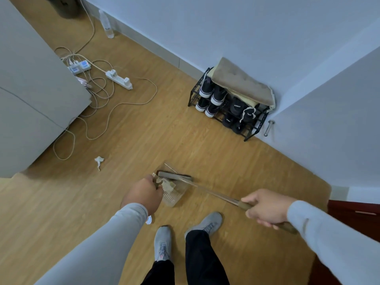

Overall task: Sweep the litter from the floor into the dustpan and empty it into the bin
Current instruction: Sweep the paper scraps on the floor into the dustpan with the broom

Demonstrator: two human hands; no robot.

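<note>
A clear plastic dustpan (174,197) rests on the wooden floor in front of my feet. My left hand (143,194) grips its handle end at the left. My right hand (267,208) holds the brown grip of a broom (218,195) whose thin shaft runs up-left to a grey brush head (174,176) lying across the dustpan's mouth. Pale scraps of litter (169,185) sit inside the pan. A crumpled white tissue (99,160) lies on the floor, up and to the left of the pan. No bin can be identified.
A grey cabinet (30,99) fills the left side. Power strips (118,79) and tangled white cables (98,112) spread beside it. A black shoe rack (232,105) with shoes and a folded cushion stands in the wall corner. A plastic bottle (107,24) stands by the skirting.
</note>
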